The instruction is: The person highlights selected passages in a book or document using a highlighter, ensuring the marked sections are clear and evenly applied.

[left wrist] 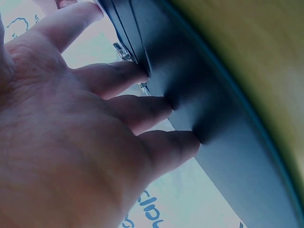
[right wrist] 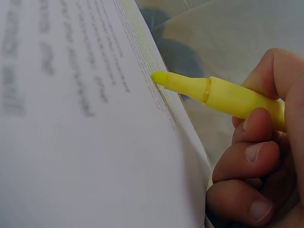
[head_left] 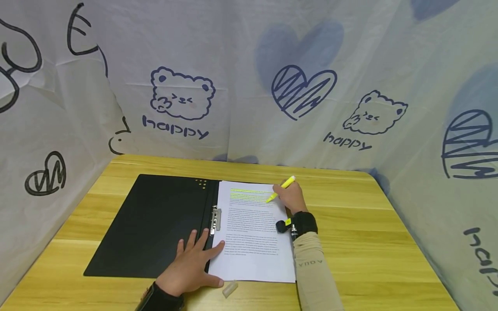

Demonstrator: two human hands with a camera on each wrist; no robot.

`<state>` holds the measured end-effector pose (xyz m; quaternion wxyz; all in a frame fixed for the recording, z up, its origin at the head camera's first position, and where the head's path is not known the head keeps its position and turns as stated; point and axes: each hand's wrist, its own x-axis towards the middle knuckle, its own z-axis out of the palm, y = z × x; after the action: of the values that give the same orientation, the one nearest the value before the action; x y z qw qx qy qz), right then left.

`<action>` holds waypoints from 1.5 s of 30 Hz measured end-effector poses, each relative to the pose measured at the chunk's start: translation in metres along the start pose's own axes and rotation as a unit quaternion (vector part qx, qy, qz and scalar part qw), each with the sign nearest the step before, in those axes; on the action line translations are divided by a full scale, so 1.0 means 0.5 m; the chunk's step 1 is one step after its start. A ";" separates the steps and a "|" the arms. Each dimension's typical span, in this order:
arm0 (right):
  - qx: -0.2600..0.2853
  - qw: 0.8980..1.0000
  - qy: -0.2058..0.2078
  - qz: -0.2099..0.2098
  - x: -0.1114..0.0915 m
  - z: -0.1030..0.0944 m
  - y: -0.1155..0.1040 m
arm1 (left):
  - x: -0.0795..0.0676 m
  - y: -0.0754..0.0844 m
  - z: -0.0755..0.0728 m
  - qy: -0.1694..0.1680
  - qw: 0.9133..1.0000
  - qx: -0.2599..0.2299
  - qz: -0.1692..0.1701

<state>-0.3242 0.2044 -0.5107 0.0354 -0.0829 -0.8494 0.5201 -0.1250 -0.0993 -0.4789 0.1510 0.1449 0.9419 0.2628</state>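
My right hand (head_left: 292, 196) pinches a yellow highlighter (right wrist: 242, 99) whose tip meets the upper lines of a printed sheet (head_left: 253, 263). Several lines at the top of that sheet carry yellow marking. The paper lies on the right side of an opened black clipboard folder (head_left: 155, 220), under its metal clip (head_left: 214, 220). With fingers spread, my left hand (head_left: 190, 265) rests over the lower middle of the folder. Its fingertips press the black cover in the left wrist view, while the index finger reaches onto the page's left edge in the head view.
A translucent cap (head_left: 230, 289) lies on the wooden table (head_left: 362, 224) just below the sheet's bottom edge. White sheeting (head_left: 241, 52) with drawn hearts and bears stands behind the table and at both sides. A dark band with a small camera (head_left: 281, 226) sits on the right wrist.
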 end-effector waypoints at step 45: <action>0.117 0.992 0.006 0.040 -0.003 -0.004 0.012 | -0.004 0.004 -0.007 -0.005 1.000 0.021 0.005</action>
<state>-0.3217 0.2087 -0.5149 0.0287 -0.1150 -0.7786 0.6163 -0.1242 -0.0998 -0.4747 0.1510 0.1540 0.9456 0.2434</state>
